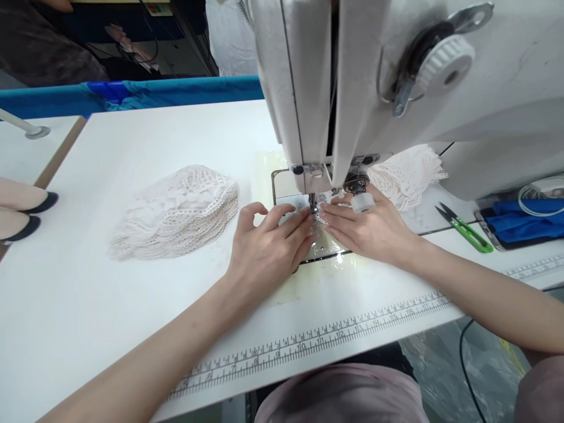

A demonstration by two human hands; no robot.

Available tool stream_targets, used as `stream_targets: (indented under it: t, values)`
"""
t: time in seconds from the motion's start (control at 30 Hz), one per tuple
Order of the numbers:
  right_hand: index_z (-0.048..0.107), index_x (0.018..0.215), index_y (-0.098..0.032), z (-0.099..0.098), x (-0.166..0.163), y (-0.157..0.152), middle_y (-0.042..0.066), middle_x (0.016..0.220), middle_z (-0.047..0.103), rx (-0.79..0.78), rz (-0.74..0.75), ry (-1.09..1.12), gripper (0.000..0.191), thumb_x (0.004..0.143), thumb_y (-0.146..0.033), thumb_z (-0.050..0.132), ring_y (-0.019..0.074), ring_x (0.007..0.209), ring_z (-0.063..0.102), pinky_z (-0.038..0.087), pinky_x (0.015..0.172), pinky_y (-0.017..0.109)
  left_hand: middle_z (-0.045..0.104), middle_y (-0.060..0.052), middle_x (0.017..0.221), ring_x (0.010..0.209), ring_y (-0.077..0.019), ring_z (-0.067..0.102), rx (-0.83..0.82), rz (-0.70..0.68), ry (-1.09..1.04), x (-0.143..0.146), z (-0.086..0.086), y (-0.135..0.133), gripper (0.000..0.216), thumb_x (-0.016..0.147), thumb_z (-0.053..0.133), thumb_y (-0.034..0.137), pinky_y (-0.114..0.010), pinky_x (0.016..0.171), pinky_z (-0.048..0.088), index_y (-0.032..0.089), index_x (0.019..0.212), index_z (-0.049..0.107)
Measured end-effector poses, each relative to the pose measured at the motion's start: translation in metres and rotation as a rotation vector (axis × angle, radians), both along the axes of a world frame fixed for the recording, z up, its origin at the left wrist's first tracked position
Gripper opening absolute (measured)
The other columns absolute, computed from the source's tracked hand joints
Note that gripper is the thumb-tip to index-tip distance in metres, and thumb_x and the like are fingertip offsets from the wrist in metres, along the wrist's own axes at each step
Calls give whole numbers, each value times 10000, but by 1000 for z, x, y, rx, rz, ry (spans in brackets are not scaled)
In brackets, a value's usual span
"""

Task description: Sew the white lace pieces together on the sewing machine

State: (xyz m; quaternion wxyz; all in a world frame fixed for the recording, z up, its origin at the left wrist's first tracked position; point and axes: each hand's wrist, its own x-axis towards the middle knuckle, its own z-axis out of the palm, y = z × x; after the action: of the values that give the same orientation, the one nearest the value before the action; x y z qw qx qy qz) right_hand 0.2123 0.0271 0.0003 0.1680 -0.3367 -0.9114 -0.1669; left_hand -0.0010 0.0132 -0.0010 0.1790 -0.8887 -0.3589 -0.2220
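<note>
A sewing machine (304, 76) stands over the white table, its presser foot (313, 203) lowered near the metal plate. Just left of the foot, my left hand (273, 244) rests palm down, fingers bent and spread, with the fingertips by the needle area. My right hand (374, 226) lies flat at the right of the foot, fingertips on a small bit of white lace (323, 215). Most of that piece is hidden under the hands and machine. A bunch of white lace (408, 176) lies behind my right hand. At left sits a stack of lace pieces (180, 211).
Green-handled thread snips (467, 229) lie at right, beside a phone-like dark object (493, 232) under blue cloth (531, 220). A printed ruler (304, 346) runs along the front edge. Teal fabric (189, 93) borders the back. Another person's hand (121, 38) shows beyond.
</note>
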Motion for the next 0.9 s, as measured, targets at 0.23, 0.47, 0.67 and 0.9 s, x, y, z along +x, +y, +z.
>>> stream_targets:
  t: [0.23, 0.47, 0.67, 0.9]
  values:
    - [721, 1015, -191, -6, -1, 4, 0, 992, 752, 39, -1, -7, 300, 992, -279, 436, 188, 984, 612, 342, 1005, 390, 735, -12, 1072, 996, -232, 654, 5, 6, -14, -1, -5, 5, 163, 915, 585, 259, -440, 817, 385, 183, 1038, 660]
    - [699, 1065, -171, -4, 1, 4, 32, 1037, 741, -16, 16, 22, 310, 990, -317, 436, 207, 1035, 594, 334, 1011, 420, 734, -16, 1077, 987, -227, 650, 22, 25, 5, -2, -2, 5, 192, 923, 573, 264, -441, 814, 379, 175, 1081, 637]
    - [669, 1107, -163, -3, 1, 12, 73, 1073, 715, -62, -71, 42, 283, 967, -193, 425, 226, 1067, 571, 348, 982, 421, 723, -11, 1113, 901, -210, 640, 29, -78, -18, 7, 0, -5, 247, 887, 625, 274, -387, 730, 422, 169, 1110, 642]
    - [715, 829, -180, 7, 8, 12, 42, 817, 705, -41, -86, 64, 349, 971, -344, 442, 220, 913, 582, 338, 1033, 423, 745, -4, 754, 826, -224, 651, 101, -30, 51, -9, 14, -2, 177, 893, 611, 330, -416, 743, 401, 213, 766, 655]
